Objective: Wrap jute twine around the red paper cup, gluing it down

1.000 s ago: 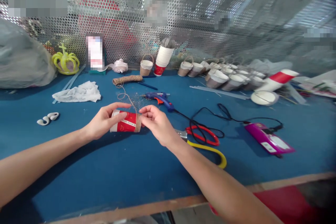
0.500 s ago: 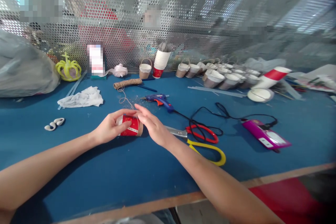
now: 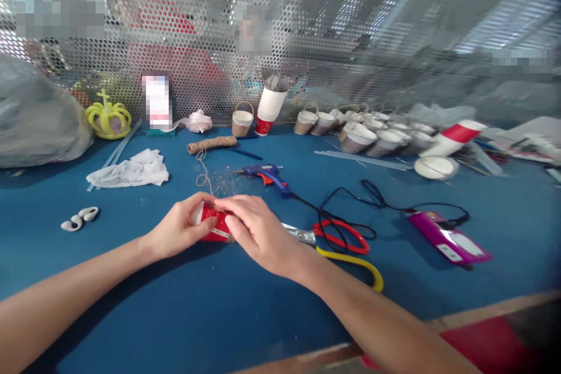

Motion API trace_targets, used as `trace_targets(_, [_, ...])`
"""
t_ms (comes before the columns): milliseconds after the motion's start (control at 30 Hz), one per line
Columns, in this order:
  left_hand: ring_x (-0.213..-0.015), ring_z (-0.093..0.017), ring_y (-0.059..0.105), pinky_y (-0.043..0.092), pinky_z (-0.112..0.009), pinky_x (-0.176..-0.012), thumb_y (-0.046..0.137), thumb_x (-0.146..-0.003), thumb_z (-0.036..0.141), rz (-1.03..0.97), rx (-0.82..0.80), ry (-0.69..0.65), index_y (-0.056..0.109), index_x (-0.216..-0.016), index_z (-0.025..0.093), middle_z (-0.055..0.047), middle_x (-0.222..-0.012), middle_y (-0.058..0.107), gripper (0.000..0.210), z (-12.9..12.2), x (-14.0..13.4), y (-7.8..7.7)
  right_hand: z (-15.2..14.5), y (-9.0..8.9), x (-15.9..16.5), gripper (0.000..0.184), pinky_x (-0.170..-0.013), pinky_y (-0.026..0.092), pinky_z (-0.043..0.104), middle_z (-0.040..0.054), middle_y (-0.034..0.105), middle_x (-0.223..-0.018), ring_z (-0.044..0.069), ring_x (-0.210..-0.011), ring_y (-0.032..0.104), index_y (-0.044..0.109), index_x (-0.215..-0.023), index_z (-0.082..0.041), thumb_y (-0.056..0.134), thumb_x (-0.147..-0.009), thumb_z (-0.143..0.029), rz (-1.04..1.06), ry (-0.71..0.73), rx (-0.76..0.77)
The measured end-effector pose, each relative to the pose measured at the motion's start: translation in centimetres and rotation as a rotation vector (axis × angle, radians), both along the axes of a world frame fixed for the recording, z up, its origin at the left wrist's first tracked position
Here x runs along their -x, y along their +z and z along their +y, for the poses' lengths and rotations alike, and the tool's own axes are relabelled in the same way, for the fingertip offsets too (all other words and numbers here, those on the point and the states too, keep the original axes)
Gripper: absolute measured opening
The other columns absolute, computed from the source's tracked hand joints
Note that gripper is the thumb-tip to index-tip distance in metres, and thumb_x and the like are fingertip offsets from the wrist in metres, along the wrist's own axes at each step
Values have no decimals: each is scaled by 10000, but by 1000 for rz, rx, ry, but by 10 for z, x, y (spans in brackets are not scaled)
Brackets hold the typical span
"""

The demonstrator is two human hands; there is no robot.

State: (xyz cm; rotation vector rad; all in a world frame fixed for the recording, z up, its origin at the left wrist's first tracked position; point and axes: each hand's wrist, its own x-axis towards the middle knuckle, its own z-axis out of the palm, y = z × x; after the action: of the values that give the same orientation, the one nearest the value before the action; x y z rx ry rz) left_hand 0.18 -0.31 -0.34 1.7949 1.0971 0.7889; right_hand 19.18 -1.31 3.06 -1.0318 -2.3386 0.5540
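Observation:
A red paper cup (image 3: 214, 233) with a pale rim lies on its side at the front middle of the table. My left hand (image 3: 184, 225) is closed round its rim end, thumb across the near side. My right hand (image 3: 258, 234) curls over the other end, fingertips and thumb pressed to the cup and hiding its base. Thin jute twine (image 3: 204, 179) loops down from a twine spool (image 3: 212, 144) and disappears at the cup beneath my fingers. Just beyond the hands lies a blue glue gun (image 3: 267, 175). Large scissors (image 3: 342, 236) rest partly behind my right forearm.
Several wrapped cups (image 3: 357, 138) crowd the back right, near a stack of white cups (image 3: 272, 102). A purple power strip (image 3: 449, 236) lies right, its black cord trailing. Crumpled white cloth (image 3: 131, 169), white earphones (image 3: 79, 219) and a grey bag (image 3: 39, 117) are left. Perforated metal mesh (image 3: 197, 23) stands behind.
My right hand has turned from lying straight-fingered over the cup's end to curling round it, thumb now on the near side. The view has shifted slightly.

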Motion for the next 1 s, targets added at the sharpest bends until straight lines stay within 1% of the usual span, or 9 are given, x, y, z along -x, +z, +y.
trace_targets(100, [-491, -76, 430, 364, -180, -470, 514, -811, 346, -35, 64, 0, 505, -957, 143, 25, -669, 555, 250, -1, -1, 1, 17, 15, -14, 274, -764, 457, 311, 48, 696, -876, 168, -803, 631, 600, -979, -190, 345, -909, -262, -25, -126, 41])
trace_targets(167, [-471, -71, 401, 341, -175, -452, 522, -805, 353, -30, 83, 11, 499, -947, 144, 38, -629, 529, 254, -1, -1, 1, 36, 22, -28, 242, -684, 449, 268, 21, 691, -784, 139, -684, 621, 600, -878, -192, 367, -898, -252, -76, -328, 54])
trace_targets(200, [-470, -70, 398, 339, -175, -450, 526, -803, 356, -32, 89, 15, 497, -946, 144, 38, -626, 527, 257, -2, -1, 1, 46, 23, -35, 214, -685, 442, 253, 10, 691, -773, 133, -687, 621, 594, -845, -197, 390, -887, -246, -128, -428, 60])
trace_targets(367, [-486, -78, 422, 348, -179, -448, 528, -803, 375, -33, 86, 40, 498, -935, 148, 21, -646, 552, 264, -3, -2, 1, 94, 7, -66, 177, -651, 414, 292, 77, 675, -765, 204, -730, 614, 575, -741, -180, 506, -819, -323, -252, -622, 72])
trace_targets(500, [-474, -80, 427, 347, -180, -438, 508, -825, 398, -25, 39, 70, 512, -913, 150, 29, -605, 530, 263, -4, -3, 1, 112, -12, -72, 164, -613, 418, 277, 83, 681, -792, 207, -703, 620, 604, -791, -172, 654, -682, -285, -350, -611, 196])
trace_targets(667, [-471, -83, 464, 371, -177, -431, 538, -815, 380, -52, -24, 127, 527, -885, 154, 24, -618, 554, 237, -2, -3, 0, 116, -21, -69, 393, -626, 420, 283, 89, 673, -857, 221, -760, 615, 585, -946, -160, 691, -567, -154, -379, -672, 245])
trace_targets(733, [-474, -84, 477, 374, -174, -427, 542, -816, 374, -58, -76, 171, 529, -885, 153, 15, -636, 571, 233, -1, -1, 0, 115, -21, -69, 327, -617, 411, 286, 74, 661, -784, 226, -754, 610, 592, -880, -166, 678, -565, -145, -360, -698, 260])
trace_targets(867, [-481, -85, 503, 400, -180, -453, 543, -817, 348, 27, -215, 200, 529, -933, 148, -6, -680, 624, 232, 2, 3, -2, 112, -19, -71, 114, -525, 370, 285, 5, 532, -475, 201, -571, 565, 543, -547, -196, 650, -570, -162, -269, -668, 370])
trace_targets(1000, [-465, -88, 514, 395, -187, -456, 521, -827, 314, 159, -362, 154, 524, -962, 148, -11, -677, 652, 214, 3, 5, -5, 101, -13, -67, 61, -505, 395, 267, -8, 538, -483, 148, -513, 537, 544, -583, -183, 591, -615, -160, -34, -603, 488])
